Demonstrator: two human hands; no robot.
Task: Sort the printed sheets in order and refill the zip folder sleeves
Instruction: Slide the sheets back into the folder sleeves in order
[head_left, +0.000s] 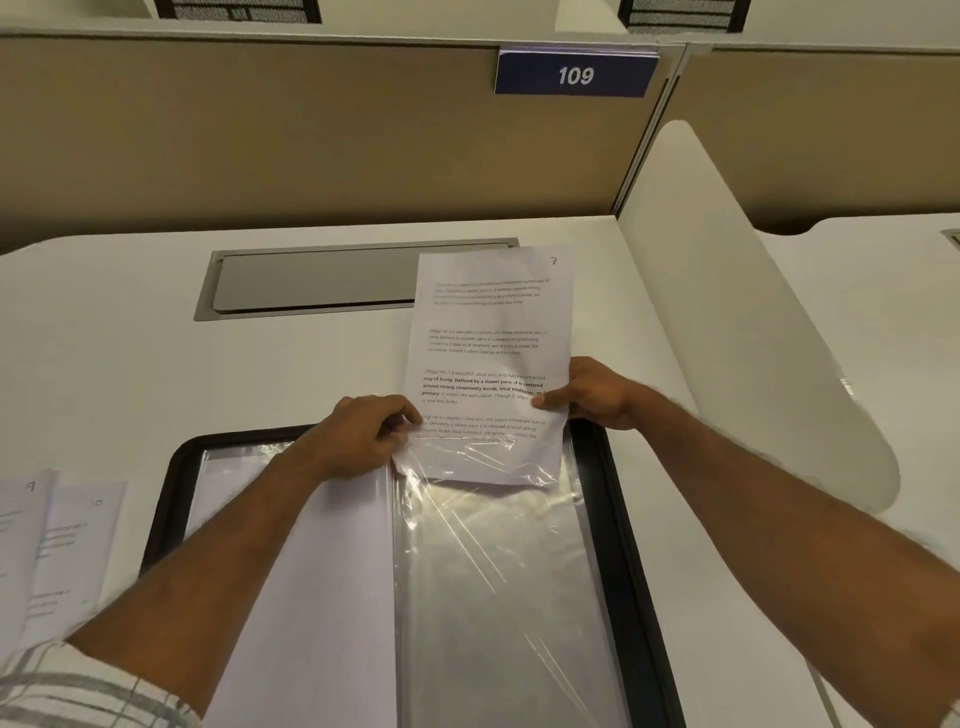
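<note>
A black zip folder lies open on the white desk, its clear plastic sleeves facing up. A printed sheet marked 7 at its top right corner stands over the right sleeve, with its bottom edge just inside the sleeve's mouth. My left hand pinches the sleeve's top left edge beside the sheet. My right hand grips the sheet's right edge, thumb on the print. The left sleeve holds a white sheet.
Loose printed sheets marked 9 and 10 lie at the desk's left edge. A grey cable hatch is set into the desk behind the folder. A white curved divider rises on the right. A tan partition carries a blue 109 sign.
</note>
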